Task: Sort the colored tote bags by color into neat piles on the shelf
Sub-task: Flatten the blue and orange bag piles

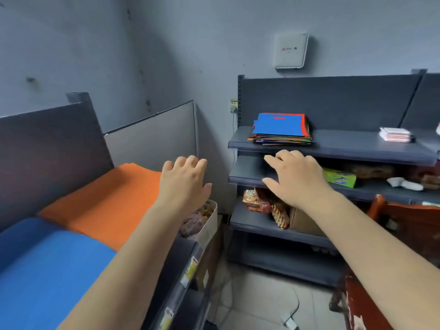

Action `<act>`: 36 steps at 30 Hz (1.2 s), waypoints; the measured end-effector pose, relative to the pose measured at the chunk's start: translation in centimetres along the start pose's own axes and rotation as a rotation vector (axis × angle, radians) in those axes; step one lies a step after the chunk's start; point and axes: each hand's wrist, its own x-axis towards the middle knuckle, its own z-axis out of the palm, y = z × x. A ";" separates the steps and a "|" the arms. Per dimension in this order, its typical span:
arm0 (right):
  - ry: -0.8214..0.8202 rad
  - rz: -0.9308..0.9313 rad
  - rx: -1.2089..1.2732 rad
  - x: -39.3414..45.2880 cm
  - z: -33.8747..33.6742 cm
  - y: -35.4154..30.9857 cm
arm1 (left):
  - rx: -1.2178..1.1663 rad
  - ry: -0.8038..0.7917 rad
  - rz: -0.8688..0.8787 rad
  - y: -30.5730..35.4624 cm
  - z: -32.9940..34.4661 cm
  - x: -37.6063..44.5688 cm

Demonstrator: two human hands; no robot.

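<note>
1. Left hand [184, 184]: raised in the air, back toward the camera, fingers loosely spread and slightly bent. It holds nothing and touches nothing.
2. Right hand [294, 178]: raised in front of the dark shelf unit [333, 151], below its top board. Fingers are spread and relaxed, thumb apart; nothing is gripped.
3. Mixed stack of tote bags [282, 129]: lies on the top board of the shelf unit, toward its left end. The top bag is blue with a red cut-out handle; red, green and orange edges show at the sides and beneath it. The stack is uneven, with edges offset.
4. Orange pile [104, 198]: lies flat on the near left shelf, against the dark back panel.
5. Blue pile [45, 265]: lies on the same shelf, just beside the orange pile and nearer the camera. The left forearm crosses in front of its right edge.
6. White basket [209, 225]: sits at the right end of the left shelf, partly hidden behind the left wrist.
7. Other items: a small stack of pale cards [395, 134] on the top board, well apart from the tote bags; a green box [340, 178] on the second board; snack packets [256, 201] on the third board.
</note>
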 end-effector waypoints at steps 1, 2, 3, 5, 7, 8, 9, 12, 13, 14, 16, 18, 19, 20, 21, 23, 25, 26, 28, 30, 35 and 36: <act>-0.005 0.015 0.001 1.2 0.8 1.2 | -0.005 -0.001 0.016 0.7 0.9 1.8; -0.008 0.027 0.003 2.3 1.7 2.4 | -0.005 0.000 0.032 1.5 1.9 3.5; -0.008 0.037 0.004 3.5 2.6 3.6 | -0.005 0.006 0.044 2.2 2.9 5.3; -0.002 0.045 0.001 6.0 4.2 6.0 | -0.011 0.020 0.052 3.8 4.8 8.8; -0.001 0.042 -0.003 8.6 5.8 8.6 | -0.030 0.027 0.045 5.5 6.5 12.1; -0.008 0.039 -0.005 9.9 6.4 9.9 | -0.044 0.024 0.043 6.4 7.3 13.7; -0.013 0.034 -0.009 11.2 7.2 11.3 | -0.051 0.021 0.042 7.3 8.1 15.3; -0.024 0.031 -0.057 15.0 9.1 15.4 | -0.041 0.005 0.050 9.7 10.6 20.0; -0.026 0.037 -0.069 16.2 9.7 16.7 | -0.038 0.001 0.049 10.4 11.4 21.4; -0.029 0.044 -0.075 17.4 10.3 17.9 | -0.037 -0.001 0.047 10.9 12.2 22.9; -0.046 0.052 -0.076 19.5 11.7 20.1 | -0.052 -0.014 0.049 12.0 13.8 25.6; -0.066 0.060 -0.078 21.5 13.3 21.8 | -0.062 -0.025 0.056 12.8 15.4 28.3; -0.075 0.062 -0.079 22.5 14.1 22.6 | -0.071 -0.027 0.060 13.2 16.3 29.6; -0.082 0.062 -0.083 23.6 15.0 23.3 | -0.081 -0.027 0.065 13.6 17.2 31.0; -0.091 0.064 -0.087 24.7 15.9 24.0 | -0.090 -0.029 0.071 13.9 18.2 32.4; -0.113 0.075 -0.065 27.0 17.8 25.1 | -0.109 -0.040 0.083 14.4 20.2 35.2; -0.145 0.115 0.046 29.4 19.9 26.4 | -0.139 -0.051 0.089 14.8 22.5 38.2; -0.166 0.145 0.135 30.1 20.7 26.8 | -0.152 -0.060 0.088 14.9 23.4 39.2; -0.202 0.231 0.306 32.6 23.1 28.1 | -0.185 -0.089 0.104 15.0 26.2 42.4; -0.228 0.318 0.404 34.9 25.7 29.4 | -0.215 -0.132 0.111 14.8 28.8 45.4; -0.290 0.521 0.536 39.0 30.5 32.0 | -0.230 -0.222 0.209 15.1 33.9 50.5; -0.295 0.549 0.539 39.6 31.3 32.4 | -0.225 -0.235 0.246 15.1 34.6 51.1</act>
